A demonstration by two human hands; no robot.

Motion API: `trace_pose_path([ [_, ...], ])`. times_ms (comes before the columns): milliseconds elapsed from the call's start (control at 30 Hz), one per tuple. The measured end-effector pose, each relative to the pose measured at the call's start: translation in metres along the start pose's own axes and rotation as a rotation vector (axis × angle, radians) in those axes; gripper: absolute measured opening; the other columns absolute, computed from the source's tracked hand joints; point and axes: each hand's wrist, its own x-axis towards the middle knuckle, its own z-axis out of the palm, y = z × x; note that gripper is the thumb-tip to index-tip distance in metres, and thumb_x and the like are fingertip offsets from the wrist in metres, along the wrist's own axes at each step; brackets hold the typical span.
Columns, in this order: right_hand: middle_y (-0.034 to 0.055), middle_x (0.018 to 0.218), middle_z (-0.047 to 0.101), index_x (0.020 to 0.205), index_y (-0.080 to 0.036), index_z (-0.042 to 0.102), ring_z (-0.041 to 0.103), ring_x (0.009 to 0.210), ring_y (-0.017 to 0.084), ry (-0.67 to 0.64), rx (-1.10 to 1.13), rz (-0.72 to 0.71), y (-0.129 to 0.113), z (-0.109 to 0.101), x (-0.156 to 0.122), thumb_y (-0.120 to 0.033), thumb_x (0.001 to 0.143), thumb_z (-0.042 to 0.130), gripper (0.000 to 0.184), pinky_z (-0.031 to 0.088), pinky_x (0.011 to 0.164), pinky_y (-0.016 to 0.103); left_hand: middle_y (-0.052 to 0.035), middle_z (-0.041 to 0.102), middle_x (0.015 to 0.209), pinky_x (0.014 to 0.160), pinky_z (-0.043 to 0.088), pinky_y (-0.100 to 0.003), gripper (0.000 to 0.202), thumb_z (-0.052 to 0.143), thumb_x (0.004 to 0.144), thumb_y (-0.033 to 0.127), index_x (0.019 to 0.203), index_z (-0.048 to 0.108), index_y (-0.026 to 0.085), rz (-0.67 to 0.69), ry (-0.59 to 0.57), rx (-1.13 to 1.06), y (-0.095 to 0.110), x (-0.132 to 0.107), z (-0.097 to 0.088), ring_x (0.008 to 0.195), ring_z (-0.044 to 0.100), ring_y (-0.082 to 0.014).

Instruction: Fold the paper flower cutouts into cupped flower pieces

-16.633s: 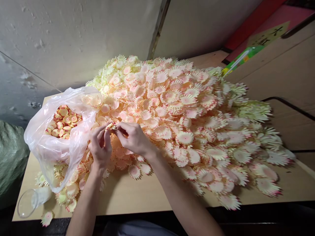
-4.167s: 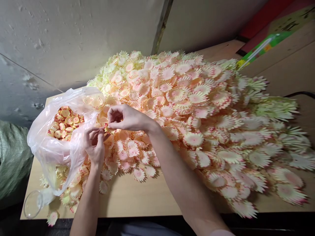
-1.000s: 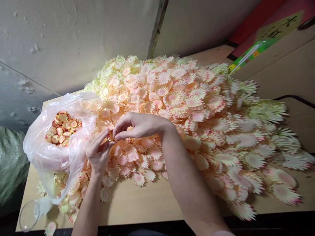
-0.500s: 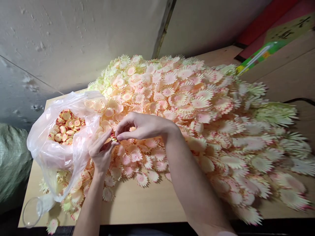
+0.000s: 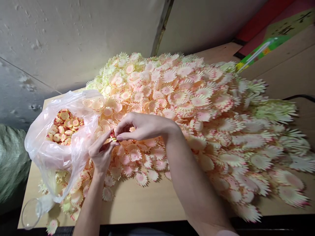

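A big heap of cream and pink flower-shaped pieces [image 5: 187, 108] covers most of the wooden table [image 5: 145, 200]. My left hand [image 5: 101, 153] and my right hand [image 5: 140, 126] meet at the heap's left front. Both pinch one small red-edged flower piece [image 5: 112, 137] between their fingertips. A clear plastic bag [image 5: 61, 144] stands just left of my left hand, holding several smaller yellow and red flower pieces [image 5: 64, 126].
A clear round lid or cup [image 5: 31, 213] lies at the table's front left corner. A grey wall rises behind the heap. A green sack [image 5: 11, 164] sits left of the table. A green and yellow packet [image 5: 261, 52] lies at the back right.
Both hands have stayed together at the same spot, pinching the small piece. The view has shifted slightly.
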Motion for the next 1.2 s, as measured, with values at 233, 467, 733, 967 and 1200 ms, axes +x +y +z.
trace_pose_path([
  [233,0.0048,0.078,0.071,0.090,-0.011,0.077,0.058,0.068,0.011,-0.005,0.032,0.004,0.0009,-0.0017,-0.0029,-0.020,0.086,0.060,0.019,0.042,0.061,0.024,-0.0067,0.079,0.101,0.069,0.065,-0.024,0.044,0.084,0.074,0.031,0.117,0.074,0.025,-0.033,-0.018,-0.054,-0.0003,0.0004,0.0014,0.074,0.077,-0.0173],
  [467,0.0061,0.080,0.072,0.091,-0.010,0.077,0.059,0.069,0.011,-0.009,0.042,-0.002,0.0019,-0.0029,-0.0022,-0.023,0.088,0.062,0.020,0.043,0.062,0.025,-0.0077,0.080,0.099,0.067,0.065,-0.025,0.043,0.084,0.074,0.032,0.115,0.075,0.022,-0.041,-0.019,-0.036,0.0012,0.0014,0.0014,0.074,0.076,-0.0179],
  [733,0.0043,0.076,0.070,0.088,-0.010,0.076,0.058,0.070,0.012,-0.016,0.055,0.011,0.0020,-0.0012,-0.0001,-0.021,0.088,0.061,0.018,0.043,0.063,0.024,-0.0077,0.080,0.099,0.067,0.065,-0.025,0.044,0.085,0.072,0.035,0.113,0.076,0.022,-0.103,-0.014,-0.043,0.0016,0.0018,0.0011,0.073,0.076,-0.0187],
  [967,0.0047,0.077,0.071,0.087,-0.010,0.076,0.057,0.069,0.011,-0.012,0.010,-0.006,0.0031,-0.0008,0.0005,-0.019,0.088,0.060,0.018,0.041,0.062,0.024,-0.0081,0.079,0.101,0.071,0.066,-0.028,0.046,0.086,0.070,0.032,0.113,0.075,0.022,-0.132,-0.026,-0.110,-0.0010,-0.0004,0.0018,0.079,0.077,-0.0214],
  [1200,0.0053,0.079,0.072,0.088,-0.010,0.076,0.058,0.070,0.012,0.017,0.009,0.006,0.0017,0.0015,0.0020,-0.016,0.087,0.059,0.018,0.042,0.063,0.025,-0.0077,0.079,0.104,0.074,0.066,-0.029,0.045,0.085,0.072,0.032,0.114,0.074,0.023,-0.159,-0.038,-0.136,0.0018,0.0011,0.0021,0.084,0.077,-0.0220],
])
